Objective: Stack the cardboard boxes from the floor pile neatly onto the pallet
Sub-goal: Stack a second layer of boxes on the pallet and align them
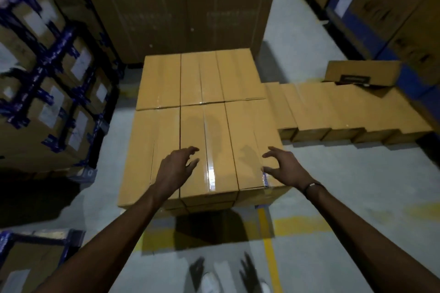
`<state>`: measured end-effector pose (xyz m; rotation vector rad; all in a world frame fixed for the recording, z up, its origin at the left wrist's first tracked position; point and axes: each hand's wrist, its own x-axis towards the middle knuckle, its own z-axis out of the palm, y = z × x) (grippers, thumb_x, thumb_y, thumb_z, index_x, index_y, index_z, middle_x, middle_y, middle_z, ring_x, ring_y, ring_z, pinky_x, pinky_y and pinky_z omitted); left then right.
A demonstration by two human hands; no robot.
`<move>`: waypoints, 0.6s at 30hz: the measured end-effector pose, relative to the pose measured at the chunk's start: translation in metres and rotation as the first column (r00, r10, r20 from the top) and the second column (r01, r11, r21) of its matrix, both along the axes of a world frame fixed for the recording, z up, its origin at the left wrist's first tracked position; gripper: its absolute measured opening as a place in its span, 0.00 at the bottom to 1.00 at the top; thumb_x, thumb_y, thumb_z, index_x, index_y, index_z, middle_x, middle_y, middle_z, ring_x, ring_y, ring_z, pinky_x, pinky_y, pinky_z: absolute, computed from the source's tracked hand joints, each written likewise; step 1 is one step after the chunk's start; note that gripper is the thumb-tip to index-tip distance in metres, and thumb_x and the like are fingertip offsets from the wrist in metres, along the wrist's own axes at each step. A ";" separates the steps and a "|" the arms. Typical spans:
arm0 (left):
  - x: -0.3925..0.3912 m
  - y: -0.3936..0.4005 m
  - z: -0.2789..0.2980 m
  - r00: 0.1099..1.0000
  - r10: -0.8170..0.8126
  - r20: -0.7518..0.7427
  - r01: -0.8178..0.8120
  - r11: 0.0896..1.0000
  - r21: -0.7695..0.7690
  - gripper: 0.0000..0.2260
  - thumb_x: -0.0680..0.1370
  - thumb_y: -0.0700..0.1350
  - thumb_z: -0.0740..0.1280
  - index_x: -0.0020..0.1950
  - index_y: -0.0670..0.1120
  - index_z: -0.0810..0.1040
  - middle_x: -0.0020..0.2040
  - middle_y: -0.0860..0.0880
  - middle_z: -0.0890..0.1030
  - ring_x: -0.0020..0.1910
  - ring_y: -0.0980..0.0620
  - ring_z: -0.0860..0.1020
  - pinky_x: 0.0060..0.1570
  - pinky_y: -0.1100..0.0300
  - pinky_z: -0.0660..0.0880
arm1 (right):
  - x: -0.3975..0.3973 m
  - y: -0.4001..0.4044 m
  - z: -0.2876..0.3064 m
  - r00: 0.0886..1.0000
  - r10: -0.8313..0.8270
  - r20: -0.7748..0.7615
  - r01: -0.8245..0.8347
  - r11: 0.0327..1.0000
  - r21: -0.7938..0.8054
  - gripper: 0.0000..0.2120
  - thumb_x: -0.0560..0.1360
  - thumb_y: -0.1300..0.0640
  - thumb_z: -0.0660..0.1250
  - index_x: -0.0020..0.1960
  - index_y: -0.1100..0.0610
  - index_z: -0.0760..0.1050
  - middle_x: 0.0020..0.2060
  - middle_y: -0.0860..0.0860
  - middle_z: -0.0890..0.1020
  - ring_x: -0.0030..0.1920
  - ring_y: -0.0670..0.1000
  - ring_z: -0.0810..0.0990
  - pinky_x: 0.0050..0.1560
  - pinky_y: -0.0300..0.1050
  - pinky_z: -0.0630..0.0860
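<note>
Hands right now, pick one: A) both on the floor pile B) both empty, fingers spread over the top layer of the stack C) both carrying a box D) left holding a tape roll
B: the left hand and right hand hold nothing, fingers spread above the stack's top boxes; the floor pile lies off to the right, untouched.

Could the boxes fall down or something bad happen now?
Maybe. The front right box on the stack seems to stick out past the box under it, so a push from the right hand might tip it. The row of floor boxes lies close beside the stack, easy to trip over in this dim light.
</note>
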<state>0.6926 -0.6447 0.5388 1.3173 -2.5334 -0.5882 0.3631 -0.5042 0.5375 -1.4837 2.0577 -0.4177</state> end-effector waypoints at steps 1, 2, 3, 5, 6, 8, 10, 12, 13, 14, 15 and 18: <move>-0.008 0.001 0.022 0.999 0.003 -0.036 -0.003 1.000 0.010 0.16 0.83 0.54 0.66 0.70 0.55 0.76 0.62 0.54 0.83 0.54 0.55 0.82 0.46 0.54 0.80 | -0.006 0.010 0.019 1.000 -0.031 0.000 0.031 0.999 -0.026 0.21 0.75 0.50 0.76 0.66 0.52 0.79 0.76 0.53 0.70 0.75 0.55 0.70 0.69 0.49 0.68; -0.017 0.000 0.041 0.997 0.007 -0.077 -0.006 1.000 0.015 0.16 0.83 0.55 0.66 0.70 0.55 0.76 0.61 0.55 0.83 0.54 0.55 0.82 0.47 0.54 0.81 | -0.013 0.020 0.037 0.998 -0.068 0.001 0.068 0.996 -0.053 0.21 0.75 0.49 0.76 0.66 0.52 0.79 0.75 0.53 0.72 0.74 0.55 0.71 0.68 0.50 0.70; -0.027 0.001 0.059 0.993 0.009 -0.119 -0.008 1.000 0.010 0.15 0.83 0.55 0.66 0.69 0.55 0.76 0.61 0.55 0.83 0.54 0.56 0.82 0.47 0.54 0.81 | -0.021 0.030 0.054 0.994 -0.107 0.009 0.108 0.990 -0.086 0.20 0.75 0.49 0.76 0.65 0.51 0.79 0.74 0.52 0.73 0.74 0.54 0.71 0.68 0.53 0.73; -0.049 0.005 0.090 0.981 -0.005 -0.192 0.005 1.000 0.000 0.15 0.82 0.56 0.67 0.68 0.55 0.77 0.59 0.56 0.84 0.52 0.59 0.82 0.47 0.57 0.80 | -0.037 0.056 0.083 0.980 -0.191 0.060 0.198 0.969 -0.149 0.19 0.76 0.49 0.76 0.65 0.52 0.80 0.72 0.51 0.76 0.72 0.53 0.73 0.66 0.54 0.76; -0.059 0.010 0.102 0.974 -0.013 -0.228 0.016 1.000 0.009 0.15 0.82 0.56 0.67 0.68 0.55 0.78 0.59 0.56 0.84 0.51 0.60 0.82 0.47 0.57 0.80 | -0.045 0.070 0.094 0.968 -0.236 0.083 0.248 0.953 -0.174 0.19 0.76 0.50 0.76 0.65 0.53 0.80 0.71 0.51 0.77 0.71 0.53 0.74 0.63 0.51 0.77; -0.085 0.017 0.123 0.951 -0.028 -0.306 0.040 0.999 0.033 0.14 0.82 0.55 0.68 0.66 0.55 0.79 0.57 0.57 0.84 0.51 0.61 0.82 0.47 0.57 0.81 | -0.065 0.100 0.111 0.936 -0.328 0.124 0.349 0.910 -0.226 0.21 0.76 0.50 0.76 0.66 0.55 0.80 0.70 0.51 0.78 0.68 0.52 0.76 0.59 0.45 0.79; -0.106 0.020 0.132 0.921 -0.016 -0.388 0.043 0.997 0.063 0.12 0.82 0.54 0.69 0.64 0.55 0.80 0.55 0.57 0.85 0.51 0.60 0.83 0.48 0.55 0.82 | -0.083 0.124 0.119 0.905 -0.387 0.178 0.423 0.866 -0.268 0.22 0.76 0.50 0.76 0.67 0.56 0.79 0.70 0.51 0.77 0.67 0.50 0.77 0.58 0.42 0.78; -0.137 0.027 0.135 0.897 -0.033 -0.441 0.066 0.996 0.062 0.11 0.82 0.52 0.70 0.63 0.53 0.81 0.54 0.56 0.85 0.51 0.60 0.83 0.47 0.57 0.82 | -0.109 0.152 0.124 0.859 -0.453 0.238 0.509 0.806 -0.302 0.19 0.76 0.52 0.77 0.65 0.54 0.80 0.70 0.50 0.77 0.66 0.50 0.78 0.57 0.43 0.79; -0.154 0.031 0.136 0.887 -0.045 -0.460 0.084 0.994 0.064 0.11 0.81 0.52 0.70 0.63 0.53 0.81 0.54 0.56 0.85 0.51 0.60 0.83 0.47 0.58 0.82 | -0.123 0.166 0.124 0.838 -0.478 0.262 0.543 0.777 -0.319 0.17 0.75 0.53 0.77 0.63 0.52 0.81 0.70 0.49 0.78 0.66 0.49 0.79 0.57 0.44 0.80; -0.171 0.036 0.136 0.880 -0.055 -0.472 0.100 0.992 0.072 0.11 0.81 0.51 0.70 0.63 0.52 0.82 0.54 0.56 0.85 0.51 0.61 0.83 0.47 0.59 0.82 | -0.137 0.178 0.125 0.819 -0.501 0.279 0.572 0.751 -0.329 0.14 0.75 0.54 0.77 0.60 0.51 0.82 0.69 0.48 0.78 0.65 0.49 0.79 0.56 0.46 0.81; -0.189 0.041 0.134 0.874 -0.063 -0.482 0.115 0.990 0.079 0.10 0.81 0.50 0.70 0.63 0.52 0.82 0.54 0.57 0.84 0.51 0.61 0.83 0.46 0.61 0.81 | -0.152 0.190 0.125 0.802 -0.521 0.292 0.596 0.727 -0.340 0.13 0.75 0.54 0.77 0.59 0.50 0.82 0.68 0.47 0.79 0.65 0.49 0.79 0.55 0.46 0.82; -0.250 0.054 0.125 0.870 -0.074 -0.488 0.145 0.983 0.110 0.10 0.81 0.49 0.70 0.63 0.52 0.82 0.53 0.57 0.85 0.50 0.60 0.84 0.46 0.62 0.79 | -0.204 0.219 0.123 0.768 -0.563 0.304 0.640 0.678 -0.361 0.12 0.75 0.55 0.77 0.57 0.49 0.83 0.65 0.46 0.80 0.63 0.47 0.80 0.48 0.37 0.81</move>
